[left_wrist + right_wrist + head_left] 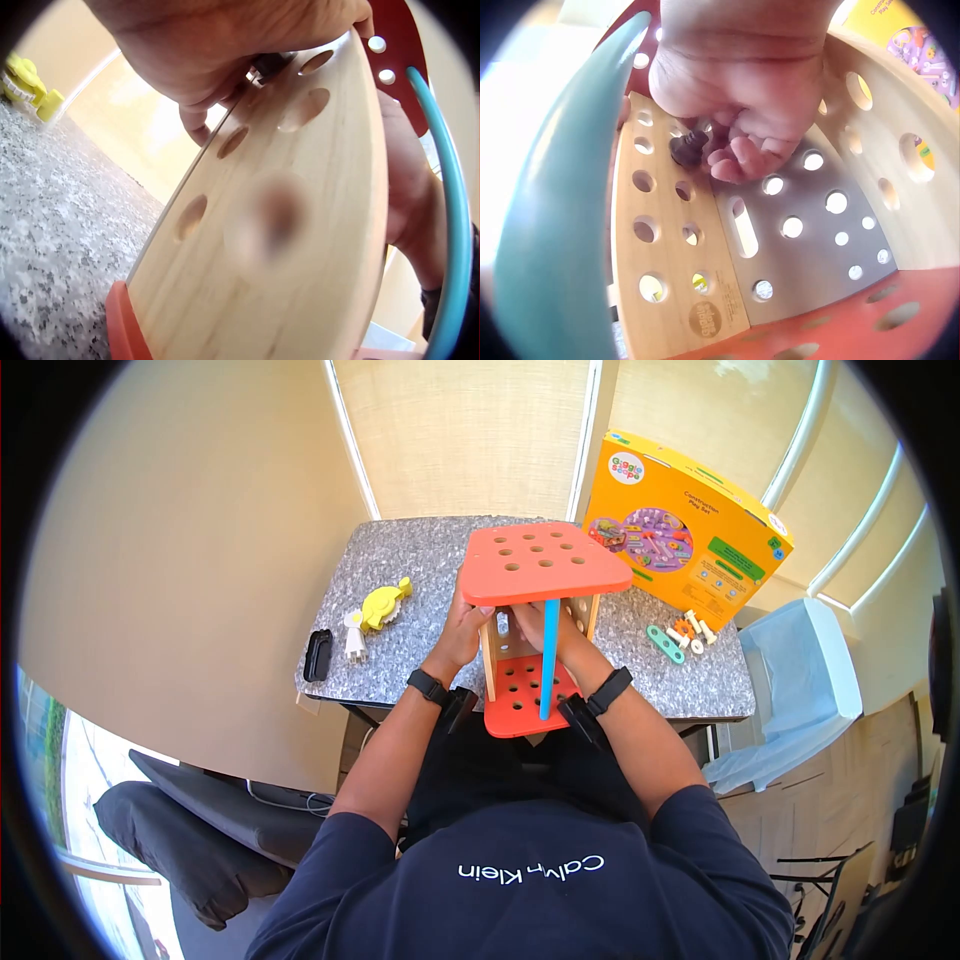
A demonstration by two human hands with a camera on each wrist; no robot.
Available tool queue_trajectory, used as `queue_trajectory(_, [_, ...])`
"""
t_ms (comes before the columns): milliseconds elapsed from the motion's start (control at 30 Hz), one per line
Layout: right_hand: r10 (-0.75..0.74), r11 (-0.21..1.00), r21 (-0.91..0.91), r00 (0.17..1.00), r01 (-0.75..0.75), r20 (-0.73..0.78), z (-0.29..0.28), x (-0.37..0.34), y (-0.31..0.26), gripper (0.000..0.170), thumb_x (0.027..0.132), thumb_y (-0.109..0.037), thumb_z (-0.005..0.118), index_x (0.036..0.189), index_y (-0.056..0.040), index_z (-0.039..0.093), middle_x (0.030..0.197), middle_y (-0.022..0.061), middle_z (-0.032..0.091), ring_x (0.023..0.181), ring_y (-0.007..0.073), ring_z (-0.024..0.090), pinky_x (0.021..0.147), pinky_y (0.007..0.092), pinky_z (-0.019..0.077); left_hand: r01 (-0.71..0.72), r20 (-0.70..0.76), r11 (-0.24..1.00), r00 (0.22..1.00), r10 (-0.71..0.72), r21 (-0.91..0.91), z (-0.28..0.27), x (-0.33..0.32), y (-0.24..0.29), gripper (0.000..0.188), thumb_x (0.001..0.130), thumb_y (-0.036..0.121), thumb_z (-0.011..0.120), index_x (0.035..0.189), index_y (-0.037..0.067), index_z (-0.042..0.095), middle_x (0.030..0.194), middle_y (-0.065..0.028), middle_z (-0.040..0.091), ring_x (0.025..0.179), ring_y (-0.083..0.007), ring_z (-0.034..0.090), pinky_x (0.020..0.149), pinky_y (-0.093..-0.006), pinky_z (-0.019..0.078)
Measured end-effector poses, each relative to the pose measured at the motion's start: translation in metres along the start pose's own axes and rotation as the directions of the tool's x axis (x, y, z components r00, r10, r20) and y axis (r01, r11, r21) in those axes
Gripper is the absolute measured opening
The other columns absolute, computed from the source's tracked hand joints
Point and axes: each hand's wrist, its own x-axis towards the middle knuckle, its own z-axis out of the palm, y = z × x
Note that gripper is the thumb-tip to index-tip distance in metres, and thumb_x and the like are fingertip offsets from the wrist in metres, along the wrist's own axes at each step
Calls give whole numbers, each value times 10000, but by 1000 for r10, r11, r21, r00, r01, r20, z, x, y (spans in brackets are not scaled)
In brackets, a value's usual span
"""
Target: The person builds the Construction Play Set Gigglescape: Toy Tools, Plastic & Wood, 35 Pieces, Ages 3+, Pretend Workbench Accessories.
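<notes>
A toy workbench frame has a red top board (545, 565) with holes, a red lower board (520, 698), perforated wooden side panels (300, 225), a grey perforated panel (795, 202) and a blue post (549, 660). My left hand (461, 632) grips the upper edge of the left side panel, its palm against the outer face. A dark round piece (274, 64) shows beneath it. Under the top board, my right hand (540, 628) reaches inside with curled fingers beside a dark bolt-like piece (688, 148) on the panel. Its thumb and index finger are hidden; I cannot tell whether they pinch anything.
A yellow construction play set box (690, 520) stands at the back right. Before it lie a green slotted strip (665, 644) and several small bolts and nuts (697, 628). Yellow and white toy pieces (380, 608) and a black case (318, 655) lie at the left of the speckled table (430, 540).
</notes>
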Motion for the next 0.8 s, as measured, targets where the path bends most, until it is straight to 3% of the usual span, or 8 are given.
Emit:
queue_trajectory(100, [-59, 998, -31, 997, 61, 42, -2, -1, 7, 340, 1054, -329, 540, 1109, -7, 632, 889, 76, 654, 784, 153, 626, 696, 345, 519, -4, -7, 995, 1000, 4, -99, 7, -2, 9, 656, 998, 301, 580, 1533, 55, 290, 1417, -97, 478, 1332, -184, 436, 1139, -391, 352])
queue_trajectory(233, [44, 997, -69, 989, -34, 140, -3, -2, 1, 324, 1056, -305, 530, 1108, -1, 629, 902, 90, 664, 798, 181, 639, 717, 367, 523, 36, -32, 996, 999, -39, -85, 3, -4, 2, 645, 995, 310, 575, 1518, 50, 299, 1373, -108, 513, 1266, -203, 503, 1088, -398, 414])
queue_trajectory(300, [44, 998, 45, 992, -50, 118, -1, 0, -1, 312, 1055, -288, 526, 1106, 2, 628, 898, 90, 666, 807, 202, 642, 747, 392, 522, 74, 46, 986, 997, -68, -147, -2, -3, 2, 605, 1000, 290, 565, 1495, 44, 319, 1324, -119, 547, 1193, -229, 563, 1028, -407, 468])
queue_trajectory(433, [-33, 999, 3, 999, 33, 35, 1, 2, 4, 308, 1053, -289, 533, 1120, -4, 631, 905, 88, 681, 809, 207, 656, 748, 389, 528, 68, 87, 990, 995, -57, -123, 3, 0, 11, 579, 1006, 284, 560, 1479, 39, 335, 1299, -125, 568, 1140, -244, 599, 982, -412, 501])
queue_trajectory(533, [-37, 999, 24, 998, 38, -55, 0, -3, 0, 298, 1044, -280, 544, 1115, -9, 644, 931, 94, 703, 846, 217, 675, 766, 385, 530, -19, -8, 992, 1000, 18, -128, 11, -2, 13, 564, 1006, 290, 563, 1465, 30, 361, 1322, -125, 563, 1161, -235, 592, 996, -413, 495])
queue_trajectory(633, [-130, 974, -183, 990, 137, 47, -2, -4, 0, 295, 1040, -274, 545, 1102, -8, 659, 967, 106, 718, 896, 222, 684, 787, 384, 529, -16, -64, 998, 998, 12, -63, 9, -2, 4, 545, 1007, 290, 564, 1449, 26, 384, 1331, -128, 561, 1153, -223, 598, 997, -408, 495])
queue_trajectory(733, [6, 995, -103, 1000, -5, 6, 2, -3, -2, 292, 1030, -277, 556, 1067, -8, 663, 940, 104, 707, 883, 215, 681, 784, 386, 530, 19, -71, 999, 997, -21, -29, 10, -5, 13, 669, 985, 490, 552, 1454, 23, 458, 1357, -118, 573, 1227, -228, 567, 1013, -388, 475])
queue_trajectory(800, [12, 1000, -16, 999, -11, 51, 2, 0, 1, 286, 1024, -289, 566, 1054, -18, 655, 905, 95, 689, 856, 210, 667, 772, 383, 527, 99, 82, 994, 992, -95, -42, 3, -5, 16, 656, 991, 486, 539, 1446, 19, 467, 1353, -119, 576, 1222, -228, 573, 1007, -388, 480])
